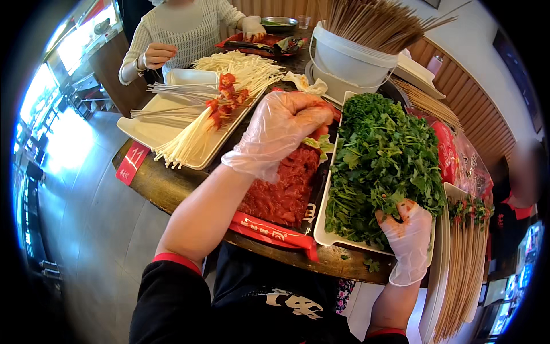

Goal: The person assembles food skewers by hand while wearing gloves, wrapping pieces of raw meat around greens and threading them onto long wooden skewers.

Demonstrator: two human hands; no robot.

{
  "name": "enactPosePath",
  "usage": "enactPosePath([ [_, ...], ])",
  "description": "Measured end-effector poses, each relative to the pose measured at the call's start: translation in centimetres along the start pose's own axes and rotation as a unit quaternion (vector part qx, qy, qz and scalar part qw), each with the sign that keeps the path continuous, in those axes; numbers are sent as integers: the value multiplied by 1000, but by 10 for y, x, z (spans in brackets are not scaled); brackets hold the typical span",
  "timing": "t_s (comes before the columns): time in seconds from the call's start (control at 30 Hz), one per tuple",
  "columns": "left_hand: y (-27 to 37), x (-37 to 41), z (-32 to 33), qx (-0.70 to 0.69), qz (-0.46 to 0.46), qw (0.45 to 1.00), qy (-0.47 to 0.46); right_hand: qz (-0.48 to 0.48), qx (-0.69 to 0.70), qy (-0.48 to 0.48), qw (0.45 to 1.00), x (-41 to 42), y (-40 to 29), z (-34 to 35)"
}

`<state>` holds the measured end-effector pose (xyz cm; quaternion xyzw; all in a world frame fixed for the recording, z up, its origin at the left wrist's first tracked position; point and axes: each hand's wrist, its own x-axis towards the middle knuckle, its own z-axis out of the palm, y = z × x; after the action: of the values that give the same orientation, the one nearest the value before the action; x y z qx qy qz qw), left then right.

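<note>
My left hand [283, 129], in a clear plastic glove stained red, is bent over the far part of the marinated sliced meat [283, 189]; its fingertips are curled, and what they hold is hard to make out. The meat lies on a red and black plastic package. In a matching glove, my right hand [406, 228] touches the near edge of the heaped cilantro [386, 146], with leaves between thumb and fingers. A white tray [323, 234] bears the cilantro. Lettuce pieces [322, 144] lie beside the meat.
Enoki mushrooms [189, 139] and meat skewers [227, 99] rest on a white tray [146, 127] at left. A white bucket [354, 56] of bamboo skewers [382, 21] stands behind. Finished cilantro skewers [464, 258] lie at right. Another person's gloved hand [253, 30] works across the table.
</note>
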<state>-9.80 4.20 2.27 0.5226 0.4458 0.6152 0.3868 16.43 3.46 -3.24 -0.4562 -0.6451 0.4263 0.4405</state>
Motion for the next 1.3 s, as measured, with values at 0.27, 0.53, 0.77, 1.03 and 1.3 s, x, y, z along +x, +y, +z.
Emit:
enactPosePath([
  [0.27,28,-18,0,-66,-16,998,16,-65,-256,-40,964,6,-1,-2],
  [0.53,13,-53,45,-111,13,989,95,-150,-384,-35,910,6,-27,-2],
  [0.77,-3,-31,40,-103,69,983,138,-136,-370,-50,918,-2,-33,-2],
  [1.03,-5,-10,30,-42,38,979,197,-197,-362,-32,910,0,-25,-4],
  [1.3,3,-23,61,-233,-26,972,-30,-132,-353,-75,923,6,-25,-14],
])
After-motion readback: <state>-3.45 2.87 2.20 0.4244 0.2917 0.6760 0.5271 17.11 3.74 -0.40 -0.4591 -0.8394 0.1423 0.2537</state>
